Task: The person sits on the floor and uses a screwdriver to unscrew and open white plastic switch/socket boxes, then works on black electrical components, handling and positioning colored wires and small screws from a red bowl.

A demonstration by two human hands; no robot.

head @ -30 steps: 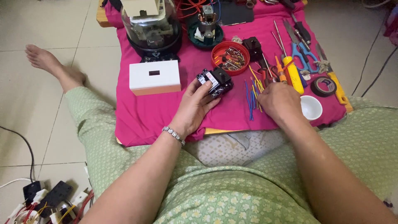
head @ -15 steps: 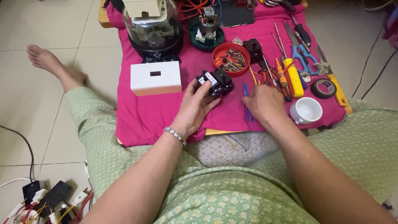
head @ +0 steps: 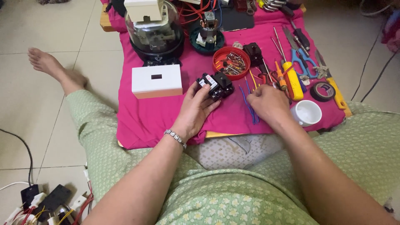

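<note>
The left hand [head: 195, 109] is gripping a black electrical module [head: 215, 85], bearing a small white-and-red label, on the pink cloth [head: 150, 116] over the worktop. The right hand [head: 270, 105] is resting curled over blue wires [head: 248, 104]; a pinch cannot be confirmed. A white rectangular box [head: 156, 81] is lying just left.

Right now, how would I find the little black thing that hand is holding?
Look at the pink cloth spread on the low board. Near its middle, just right of the white box and below the red dish of screws, the left hand grips a small black electrical part. It alone is chunky, black, with a white label.
</note>
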